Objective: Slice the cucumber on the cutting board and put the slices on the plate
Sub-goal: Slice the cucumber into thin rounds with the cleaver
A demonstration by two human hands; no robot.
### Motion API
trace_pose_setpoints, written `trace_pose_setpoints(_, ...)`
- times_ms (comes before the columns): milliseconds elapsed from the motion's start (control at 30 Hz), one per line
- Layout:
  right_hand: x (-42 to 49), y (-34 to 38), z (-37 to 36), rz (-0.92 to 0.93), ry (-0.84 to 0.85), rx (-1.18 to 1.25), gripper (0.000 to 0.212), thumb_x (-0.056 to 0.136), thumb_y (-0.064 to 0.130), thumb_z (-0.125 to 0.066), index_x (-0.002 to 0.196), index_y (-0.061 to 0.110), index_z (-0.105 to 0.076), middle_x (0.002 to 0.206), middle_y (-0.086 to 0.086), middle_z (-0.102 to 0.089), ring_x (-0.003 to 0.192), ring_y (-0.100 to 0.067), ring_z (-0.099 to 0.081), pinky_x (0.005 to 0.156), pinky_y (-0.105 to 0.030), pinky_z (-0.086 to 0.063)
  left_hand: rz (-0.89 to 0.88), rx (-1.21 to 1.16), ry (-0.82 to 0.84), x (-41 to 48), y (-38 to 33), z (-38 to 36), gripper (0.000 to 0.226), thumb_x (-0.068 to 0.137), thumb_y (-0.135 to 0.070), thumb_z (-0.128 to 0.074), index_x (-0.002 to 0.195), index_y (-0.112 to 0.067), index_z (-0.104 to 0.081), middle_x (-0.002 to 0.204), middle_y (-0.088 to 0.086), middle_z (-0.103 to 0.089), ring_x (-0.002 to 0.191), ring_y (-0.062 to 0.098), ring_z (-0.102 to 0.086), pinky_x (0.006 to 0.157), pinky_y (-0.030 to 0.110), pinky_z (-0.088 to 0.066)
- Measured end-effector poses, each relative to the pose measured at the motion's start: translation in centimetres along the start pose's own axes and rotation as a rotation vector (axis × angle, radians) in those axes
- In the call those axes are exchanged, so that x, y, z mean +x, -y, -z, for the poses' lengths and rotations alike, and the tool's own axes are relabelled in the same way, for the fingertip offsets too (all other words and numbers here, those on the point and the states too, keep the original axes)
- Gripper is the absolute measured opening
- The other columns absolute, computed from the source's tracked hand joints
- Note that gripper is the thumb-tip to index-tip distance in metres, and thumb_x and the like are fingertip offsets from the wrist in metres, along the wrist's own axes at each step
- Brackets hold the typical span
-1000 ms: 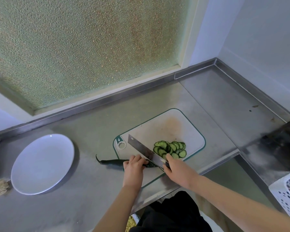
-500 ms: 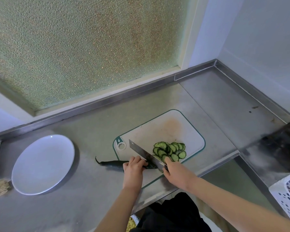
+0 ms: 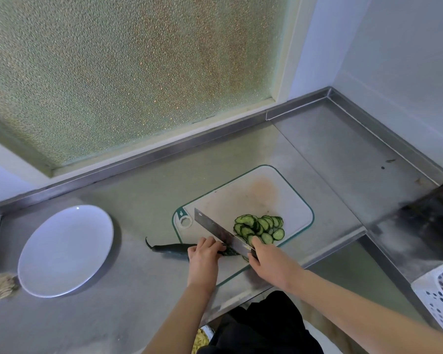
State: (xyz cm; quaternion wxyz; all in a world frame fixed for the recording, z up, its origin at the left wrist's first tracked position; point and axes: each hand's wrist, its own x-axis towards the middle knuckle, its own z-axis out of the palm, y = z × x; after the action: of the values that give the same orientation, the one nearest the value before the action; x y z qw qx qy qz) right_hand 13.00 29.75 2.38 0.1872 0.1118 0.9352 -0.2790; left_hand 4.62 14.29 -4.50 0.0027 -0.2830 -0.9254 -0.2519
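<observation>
We logged the steel bench [image 3: 138, 195] first, it carried everything. White plate [image 3: 62, 251] sat far left, well apart from the cutting board [image 3: 253, 195]. White perforated basket [image 3: 440, 290] was at the right edge. We saw the right hand [image 3: 271, 264] gripping the knife [image 3: 215, 229] by its handle, blade slanted across the board, near end down at the cucumber [image 3: 172, 249]. Left hand [image 3: 203, 259] had its fingers curled over the cucumber, pinning it at the board's near-left edge, stem end out over the bench. Slices [image 3: 258, 226] were piled on the board, just right of the blade. We saw a brownish clump [image 3: 3, 286] beside the plate.
</observation>
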Motion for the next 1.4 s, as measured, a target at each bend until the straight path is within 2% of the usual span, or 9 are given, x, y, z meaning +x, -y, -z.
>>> trace_pose_setpoints(300,0.2,0.5,-0.6,0.014,0.001,-0.058,0.011,0.100,0.024,-0.031,0.093,0.015,-0.029,0.072,-0.003,-0.047,0.066,-0.026,-0.048,0.059,-0.036,-0.036,0.009,-0.019,0.005,-0.1,0.0,-0.1,0.041,0.046,0.005,-0.080,0.070,-0.023,-0.063,0.071,-0.012,-0.060,0.073,0.009,-0.036,0.059,0.029,-0.026)
trace_pose_setpoints(500,1.2,1.7,-1.3,0.007,0.007,-0.143,0.017,0.100,0.019,-0.031,0.109,0.007,-0.038,0.086,-0.015,-0.056,0.082,-0.034,-0.059,0.059,-0.035,-0.033,-0.001,-0.007,0.007,-0.1,-0.2,0.1,0.040,0.046,0.005,-0.081,0.070,-0.022,-0.064,0.069,-0.012,-0.059,0.072,0.008,-0.037,0.057,0.029,-0.027)
trace_pose_setpoints(600,2.1,1.9,-1.6,-0.019,0.034,-0.124,0.016,0.099,0.016,-0.031,0.109,0.006,-0.038,0.098,-0.020,-0.061,0.086,-0.037,-0.059,0.060,-0.036,-0.034,0.004,0.005,0.018,-0.1,-0.1,0.0,0.040,0.046,0.005,-0.081,0.070,-0.022,-0.064,0.070,-0.012,-0.060,0.073,0.008,-0.036,0.058,0.026,-0.024)
trace_pose_setpoints(767,1.6,1.7,-1.6,-0.018,0.032,-0.131,0.017,0.099,0.016,-0.031,0.110,0.006,-0.038,0.099,-0.019,-0.062,0.087,-0.037,-0.059,0.061,-0.035,-0.031,0.010,-0.004,0.033,0.0,0.0,0.2,0.039,0.048,0.004,-0.081,0.071,-0.022,-0.064,0.070,-0.012,-0.060,0.073,0.009,-0.036,0.059,0.028,-0.025)
trace_pose_setpoints(867,0.8,0.9,-1.9,-0.024,0.032,-0.118,0.016,0.100,0.020,-0.031,0.109,0.008,-0.038,0.094,-0.016,-0.061,0.081,-0.032,-0.058,0.061,-0.036,-0.035,0.015,-0.018,0.035,0.0,0.0,0.2,0.038,0.049,0.004,-0.080,0.072,-0.022,-0.064,0.071,-0.011,-0.060,0.073,0.008,-0.037,0.060,0.025,-0.022)
trace_pose_setpoints(967,-0.2,-0.2,-2.3,-0.058,0.043,-0.108,0.018,0.100,0.021,-0.029,0.111,0.009,-0.037,0.084,-0.008,-0.050,0.073,-0.027,-0.050,0.063,-0.036,-0.036,0.012,-0.018,0.045,0.0,0.0,0.2,0.038,0.049,0.005,-0.080,0.071,-0.022,-0.063,0.070,-0.012,-0.059,0.072,0.007,-0.037,0.057,0.019,-0.017)
trace_pose_setpoints(1067,-0.2,-0.3,-2.5,-0.067,0.040,-0.113,0.018,0.100,0.019,-0.029,0.114,0.010,-0.037,0.082,-0.005,-0.047,0.069,-0.023,-0.045,0.062,-0.035,-0.035,0.023,-0.022,0.034,0.0,0.1,0.0,0.038,0.048,0.005,-0.080,0.069,-0.022,-0.063,0.068,-0.011,-0.059,0.071,0.007,-0.036,0.063,0.013,-0.014)
trace_pose_setpoints(1200,0.5,0.4,-2.6,-0.061,0.049,-0.090,0.005,0.100,0.019,-0.029,0.096,0.016,-0.029,0.076,-0.003,-0.044,0.068,-0.024,-0.044,0.063,-0.036,-0.038,0.018,-0.028,0.029,0.0,-0.1,0.1,0.041,0.047,0.007,-0.079,0.070,-0.022,-0.063,0.068,-0.011,-0.058,0.071,0.007,-0.035,0.066,0.012,-0.014)
trace_pose_setpoints(1400,1.3,-0.2,-1.8,-0.069,0.057,-0.007,0.010,0.099,0.023,-0.034,0.095,0.014,-0.031,0.082,-0.011,-0.054,0.070,-0.024,-0.048,0.063,-0.037,-0.041,0.014,-0.034,0.027,0.1,-0.1,0.3,0.039,0.046,0.006,-0.081,0.067,-0.022,-0.063,0.067,-0.011,-0.058,0.072,0.008,-0.037,0.065,0.012,-0.015)
